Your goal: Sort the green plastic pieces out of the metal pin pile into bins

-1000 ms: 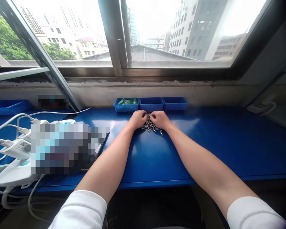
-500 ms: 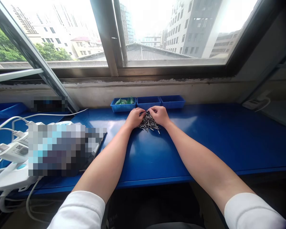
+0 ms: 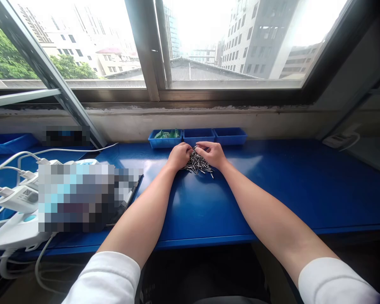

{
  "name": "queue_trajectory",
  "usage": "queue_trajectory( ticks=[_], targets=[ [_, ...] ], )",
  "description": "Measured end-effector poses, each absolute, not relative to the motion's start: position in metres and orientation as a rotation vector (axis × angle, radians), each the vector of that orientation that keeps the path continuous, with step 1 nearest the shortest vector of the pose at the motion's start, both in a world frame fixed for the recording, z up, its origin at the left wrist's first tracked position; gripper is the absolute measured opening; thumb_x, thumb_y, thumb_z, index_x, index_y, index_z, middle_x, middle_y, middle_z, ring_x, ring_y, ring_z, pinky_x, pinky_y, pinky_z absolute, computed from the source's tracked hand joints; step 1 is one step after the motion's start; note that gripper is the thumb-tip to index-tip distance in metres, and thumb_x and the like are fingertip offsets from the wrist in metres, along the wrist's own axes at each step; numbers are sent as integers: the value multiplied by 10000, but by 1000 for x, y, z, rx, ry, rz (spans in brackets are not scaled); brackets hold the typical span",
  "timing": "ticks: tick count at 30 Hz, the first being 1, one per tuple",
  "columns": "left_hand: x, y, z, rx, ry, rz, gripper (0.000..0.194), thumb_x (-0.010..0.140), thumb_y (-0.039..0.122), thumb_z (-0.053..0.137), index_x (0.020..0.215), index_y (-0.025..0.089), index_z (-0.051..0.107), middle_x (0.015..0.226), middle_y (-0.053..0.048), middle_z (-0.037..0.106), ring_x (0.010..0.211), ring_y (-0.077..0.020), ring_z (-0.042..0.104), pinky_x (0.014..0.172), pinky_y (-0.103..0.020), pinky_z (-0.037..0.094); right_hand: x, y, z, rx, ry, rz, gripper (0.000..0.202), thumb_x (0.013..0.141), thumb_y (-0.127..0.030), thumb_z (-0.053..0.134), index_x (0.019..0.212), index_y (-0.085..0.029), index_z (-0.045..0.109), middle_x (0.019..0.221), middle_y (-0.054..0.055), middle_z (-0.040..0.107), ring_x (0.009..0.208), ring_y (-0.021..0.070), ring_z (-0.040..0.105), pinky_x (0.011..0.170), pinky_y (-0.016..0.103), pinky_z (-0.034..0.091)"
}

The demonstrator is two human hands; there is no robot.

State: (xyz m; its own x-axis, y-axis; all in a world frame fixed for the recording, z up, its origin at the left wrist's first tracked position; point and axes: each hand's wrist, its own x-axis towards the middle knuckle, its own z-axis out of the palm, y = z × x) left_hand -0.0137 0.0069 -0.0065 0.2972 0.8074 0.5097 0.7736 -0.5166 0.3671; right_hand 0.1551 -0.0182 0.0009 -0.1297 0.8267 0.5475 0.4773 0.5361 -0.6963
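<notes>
A heap of thin, dark and shiny metal pieces (image 3: 199,165), like short pins or bits, lies on the blue table between my hands. My left hand (image 3: 179,156) curls against the heap's left side, fingers bent and pressed together; whatever they pinch is hidden. On the other side, my right hand (image 3: 214,154) hovers over the heap's right edge with its thumb and forefinger apart, and I see nothing held between them. Just beyond the hands stand three joined blue bins: the left bin (image 3: 152,141) has green bagged material in it, beside the middle bin (image 3: 198,138) and right bin (image 3: 230,137).
On the left lie a white power strip (image 3: 15,232) with plugged-in chargers (image 3: 22,198) and loose cables, plus a blurred-out object (image 3: 77,198). A metal shelf post (image 3: 69,99) rises there. Behind the blue table (image 3: 202,215) is a window. A blue tray (image 3: 9,143) sits far left.
My right hand's fingers have spread from a closed pinch, with the forefinger now stretched over the heap. The left hand stays in nearly the same place. The view has shifted slightly.
</notes>
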Motion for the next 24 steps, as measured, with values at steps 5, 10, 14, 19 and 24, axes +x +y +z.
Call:
queue_trajectory(
  ticks=[5, 10, 14, 19, 24],
  targets=[
    [-13, 6, -6, 2476, 1536, 991, 232, 836, 269, 472, 887, 185, 682, 958, -58, 647, 890, -193, 597, 845, -290, 467, 157, -17, 1, -1150, -1814, 403, 298, 783, -355, 591, 1020, -207, 696, 925, 20, 713, 881, 176, 645, 763, 258, 512],
    [-12, 3, -3, 2467, 1513, 981, 221, 831, 261, 487, 901, 189, 684, 966, -56, 649, 909, -193, 599, 862, -288, 465, 158, -16, 1, -1170, -1819, 396, 290, 790, -355, 579, 1000, -201, 705, 927, 20, 713, 874, 179, 651, 795, 267, 509],
    [-13, 4, -4, 2425, 1523, 1082, 261, 851, 314, 483, 1005, 189, 653, 1028, -61, 647, 979, -200, 587, 910, -294, 444, 162, -11, 1, -1211, -1780, 346, 332, 813, -371, 537, 1045, -185, 684, 1003, 33, 699, 934, 185, 635, 836, 271, 494],
    [-15, 10, -9, 2341, 1637, 1095, 309, 859, 332, 462, 1061, 165, 627, 1080, -85, 637, 1025, -220, 575, 946, -319, 423, 175, 0, 2, -1514, -1623, 51, 483, 823, -346, 488, 1274, -177, 528, 1230, 74, 591, 1231, 248, 440, 1035, 419, 327],
    [-16, 11, -11, 2336, 1687, 979, 298, 842, 319, 474, 1051, 176, 631, 1093, -84, 635, 1042, -228, 569, 963, -325, 415, 185, 6, -2, -1789, -1605, 18, 710, 758, -391, 542, 1404, -183, 334, 1393, 109, 430, 1328, 346, 230, 990, 544, 282]
  ],
)
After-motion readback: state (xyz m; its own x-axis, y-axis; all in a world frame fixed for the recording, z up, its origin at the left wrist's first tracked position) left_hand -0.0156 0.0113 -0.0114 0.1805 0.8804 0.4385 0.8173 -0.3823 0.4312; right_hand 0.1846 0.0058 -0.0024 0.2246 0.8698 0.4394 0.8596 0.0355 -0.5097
